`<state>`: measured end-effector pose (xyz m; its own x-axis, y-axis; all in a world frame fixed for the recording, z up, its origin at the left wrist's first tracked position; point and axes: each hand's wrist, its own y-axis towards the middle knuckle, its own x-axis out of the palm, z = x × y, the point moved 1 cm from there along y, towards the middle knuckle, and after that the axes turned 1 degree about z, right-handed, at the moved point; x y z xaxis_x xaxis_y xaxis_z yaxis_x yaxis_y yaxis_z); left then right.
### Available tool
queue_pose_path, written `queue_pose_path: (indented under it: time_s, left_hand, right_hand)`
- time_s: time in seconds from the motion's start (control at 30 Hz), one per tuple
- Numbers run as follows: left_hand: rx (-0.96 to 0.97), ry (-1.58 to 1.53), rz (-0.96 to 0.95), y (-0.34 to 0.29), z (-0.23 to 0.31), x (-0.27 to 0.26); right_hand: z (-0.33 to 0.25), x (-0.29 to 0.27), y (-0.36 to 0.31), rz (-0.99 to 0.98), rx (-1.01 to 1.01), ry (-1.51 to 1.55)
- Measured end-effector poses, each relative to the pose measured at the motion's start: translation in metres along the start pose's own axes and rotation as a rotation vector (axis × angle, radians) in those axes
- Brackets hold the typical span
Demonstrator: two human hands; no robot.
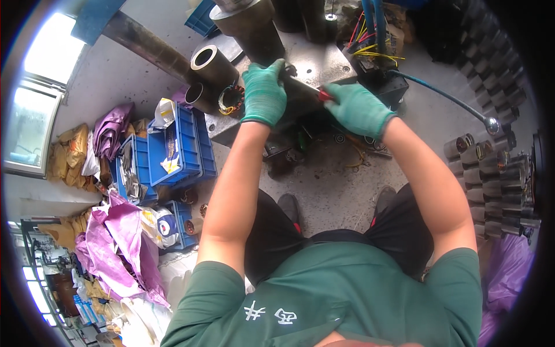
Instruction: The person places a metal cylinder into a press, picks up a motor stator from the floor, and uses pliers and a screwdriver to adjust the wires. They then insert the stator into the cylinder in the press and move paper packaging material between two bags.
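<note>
Both my hands wear green knit gloves and work over the steel bench plate. My right hand is closed round the red handle of a tool with a straight metal shaft; its exact kind is unclear. The shaft points left toward my left hand, whose fingers are curled by a small dark part at the shaft's far end. What the left fingers grip is mostly hidden. Just left of that hand is a wound stator ring with coloured wires.
Metal cylinders stand on the plate's left side, behind a thick column. Blue crates and purple sacking lie to the left. At right, a blue hose hangs before stacked metal cylinders.
</note>
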<state>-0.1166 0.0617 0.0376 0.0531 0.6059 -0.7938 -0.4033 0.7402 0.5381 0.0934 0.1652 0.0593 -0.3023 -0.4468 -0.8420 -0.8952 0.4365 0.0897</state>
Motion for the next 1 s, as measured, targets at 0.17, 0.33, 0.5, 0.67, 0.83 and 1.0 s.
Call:
queue_pose_path:
  time_s: [0.17, 0.33, 0.5, 0.67, 0.83, 1.0]
  left_hand:
    - [0.040, -0.133, -0.073, -0.006, 0.000, -0.009]
    - [-0.083, -0.256, -0.092, -0.020, -0.004, -0.014]
    - [-0.088, -0.393, -0.103, -0.021, -0.010, 0.005]
    - [-0.010, -0.440, -0.086, -0.019, -0.010, 0.012]
    - [0.072, -0.239, -0.078, -0.018, 0.018, -0.001]
    - [-0.021, -0.269, -0.060, -0.009, 0.004, 0.010]
  right_hand:
    - [0.019, 0.002, -0.014, 0.019, 0.059, 0.319]
    - [0.010, -0.001, -0.008, -0.107, 0.419, 0.795]
    - [0.019, -0.009, -0.008, -0.135, 0.453, 0.837]
    - [0.025, -0.001, -0.009, -0.040, 0.334, 0.605]
    - [-0.002, 0.025, 0.004, 0.113, 0.091, -0.092]
    - [-0.004, 0.042, 0.032, 0.125, 0.068, -0.081]
